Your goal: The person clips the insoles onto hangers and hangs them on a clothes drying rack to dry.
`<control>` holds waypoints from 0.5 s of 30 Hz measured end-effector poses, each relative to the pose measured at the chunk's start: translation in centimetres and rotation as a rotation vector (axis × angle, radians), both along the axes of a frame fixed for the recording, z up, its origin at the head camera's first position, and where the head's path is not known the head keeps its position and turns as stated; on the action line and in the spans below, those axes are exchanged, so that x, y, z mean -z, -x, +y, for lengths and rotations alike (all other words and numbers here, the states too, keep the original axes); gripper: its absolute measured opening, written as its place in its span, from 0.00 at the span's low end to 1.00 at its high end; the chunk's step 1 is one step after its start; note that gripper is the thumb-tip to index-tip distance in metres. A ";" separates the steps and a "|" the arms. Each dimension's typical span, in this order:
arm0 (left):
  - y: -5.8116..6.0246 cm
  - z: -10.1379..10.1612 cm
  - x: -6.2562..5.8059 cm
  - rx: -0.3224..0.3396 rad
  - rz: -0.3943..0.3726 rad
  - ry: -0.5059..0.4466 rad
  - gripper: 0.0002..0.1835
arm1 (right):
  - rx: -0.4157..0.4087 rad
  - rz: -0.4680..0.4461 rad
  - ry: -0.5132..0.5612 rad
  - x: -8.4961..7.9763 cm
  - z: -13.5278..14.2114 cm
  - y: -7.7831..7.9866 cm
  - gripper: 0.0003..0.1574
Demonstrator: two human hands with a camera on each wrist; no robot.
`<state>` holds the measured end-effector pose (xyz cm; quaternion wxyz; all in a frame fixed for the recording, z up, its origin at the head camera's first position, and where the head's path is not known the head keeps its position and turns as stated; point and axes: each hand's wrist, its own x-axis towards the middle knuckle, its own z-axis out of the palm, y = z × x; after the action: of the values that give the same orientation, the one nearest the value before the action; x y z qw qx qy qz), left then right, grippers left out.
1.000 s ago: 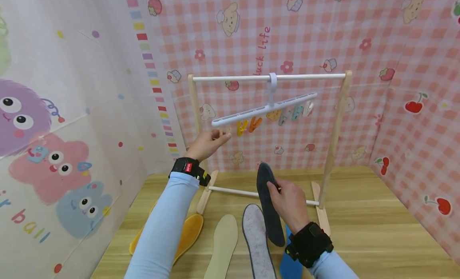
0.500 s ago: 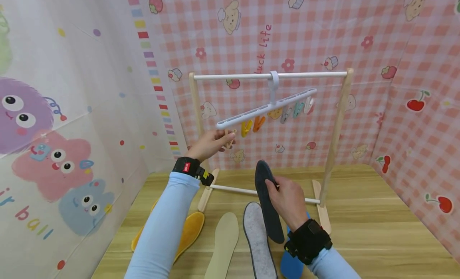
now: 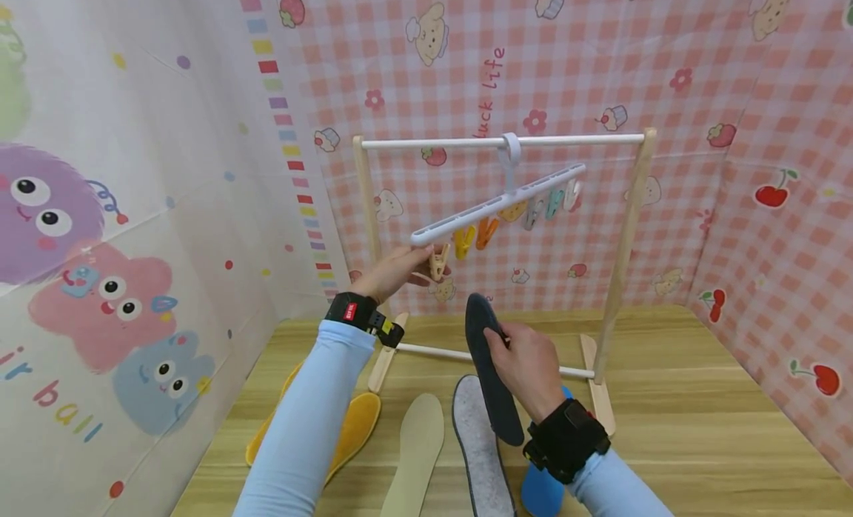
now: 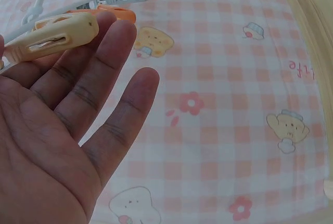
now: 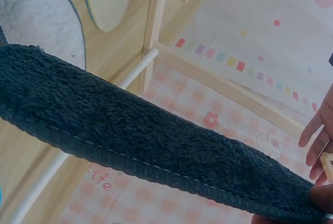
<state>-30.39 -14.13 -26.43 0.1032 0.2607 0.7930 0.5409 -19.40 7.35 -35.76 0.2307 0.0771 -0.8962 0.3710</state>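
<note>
In the head view, my left hand (image 3: 403, 270) is at the near left end of a white hanger (image 3: 460, 219). A beige clothespin (image 3: 438, 264) hangs there. Its fingers are behind the clothespin and touch it; in the left wrist view they extend nearly straight, with the clothespin (image 4: 57, 36) lying across them and the thumb mostly out of frame. My right hand (image 3: 529, 361) pinches a dark insole (image 3: 489, 372) by its edge, tilted above the table. The right wrist view shows this insole's fuzzy navy pile (image 5: 156, 135) and stitched border.
More clothespins, including a yellow one (image 3: 464, 243) and an orange one (image 3: 487, 233), hang along the hanger. A wooden rack (image 3: 620, 265) carries it. On the table lie a grey insole (image 3: 476, 443), a cream insole (image 3: 420, 450), a blue insole (image 3: 543, 491) and mustard insoles (image 3: 356, 428).
The hanger's near left end has swung right and slightly down, with my left hand following and its fingers now behind the clothespin. My right hand and the dark insole have shifted slightly left.
</note>
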 end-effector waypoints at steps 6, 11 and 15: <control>-0.2 0.5 -0.2 0.024 -0.016 -0.067 0.24 | -0.036 0.019 0.000 -0.7 -0.3 0.0 0.15; -0.2 0.7 -0.1 0.046 -0.023 -0.103 0.25 | -0.055 0.038 -0.005 -1.1 -0.6 0.2 0.16; -0.3 0.9 -0.2 0.053 -0.034 -0.104 0.25 | -0.058 0.041 -0.007 -1.4 -1.0 0.4 0.14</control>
<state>-30.12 -13.22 -26.19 0.1172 0.2775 0.7547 0.5828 -19.85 6.35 -34.37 0.2378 0.1112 -0.8901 0.3725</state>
